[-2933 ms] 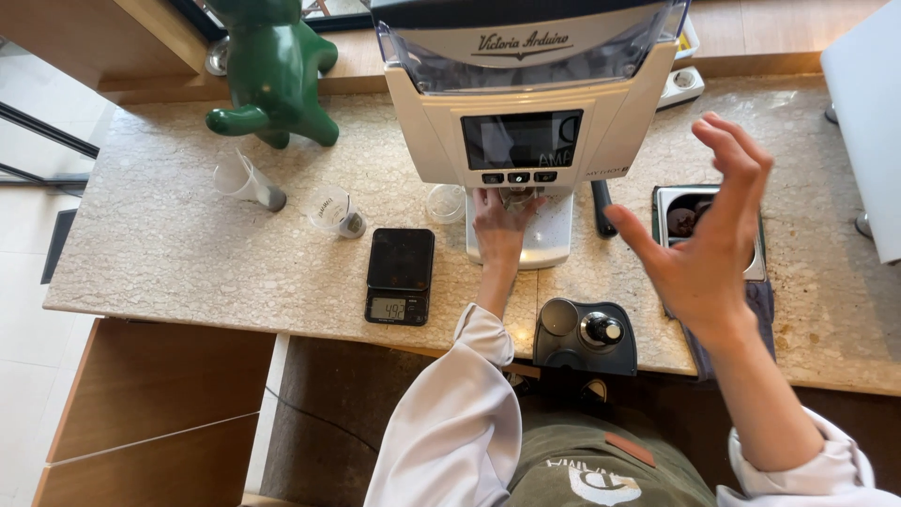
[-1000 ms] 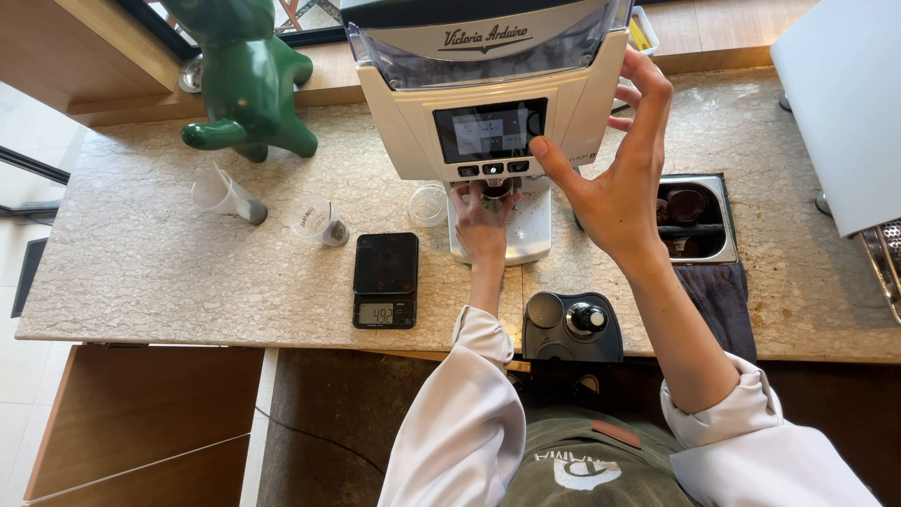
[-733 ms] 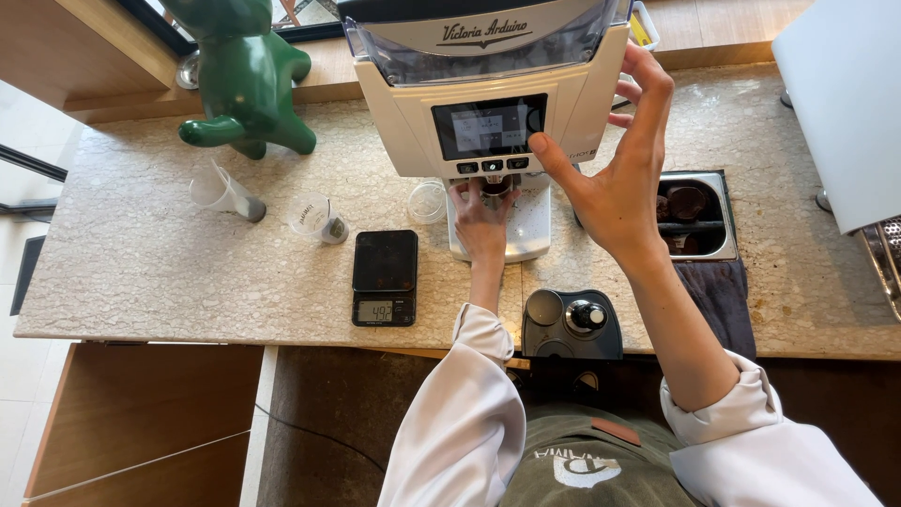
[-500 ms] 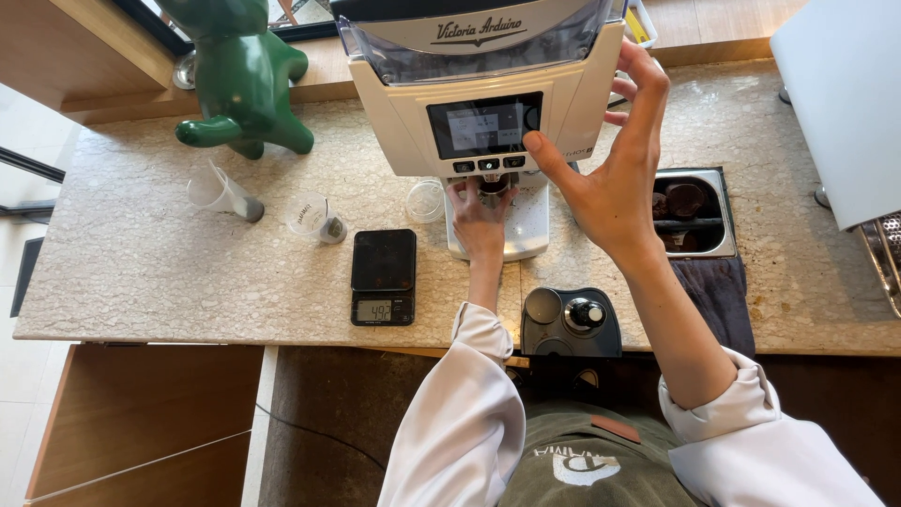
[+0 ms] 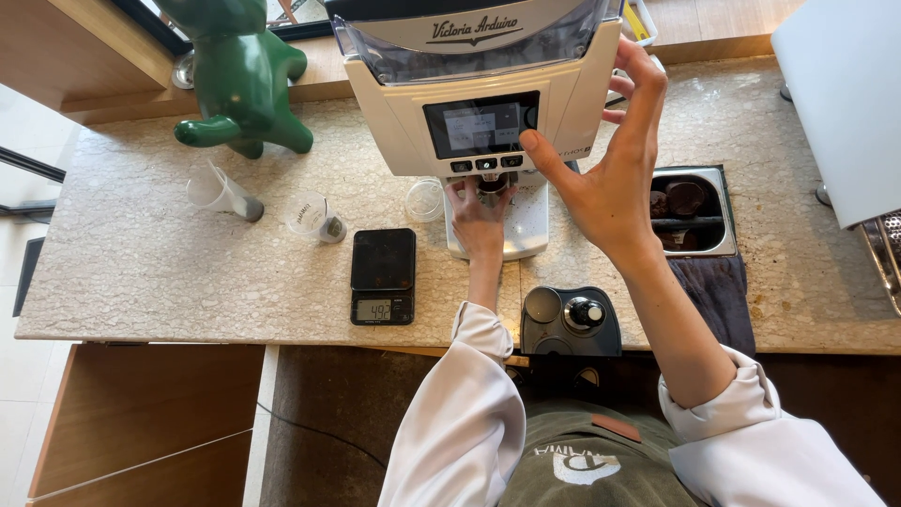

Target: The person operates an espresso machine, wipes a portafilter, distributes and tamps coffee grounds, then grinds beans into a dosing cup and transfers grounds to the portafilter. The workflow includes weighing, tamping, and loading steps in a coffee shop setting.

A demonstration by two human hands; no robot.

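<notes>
Scale (image 5: 383, 276) left of grinder (image 5: 479, 122) – knock box (image 5: 694, 211) right.

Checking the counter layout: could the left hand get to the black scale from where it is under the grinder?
Probably yes. The left hand is under the grinder spout, and the black scale lies just to its left on bare counter. Nothing stands between them; the small cups sit farther back.
</notes>
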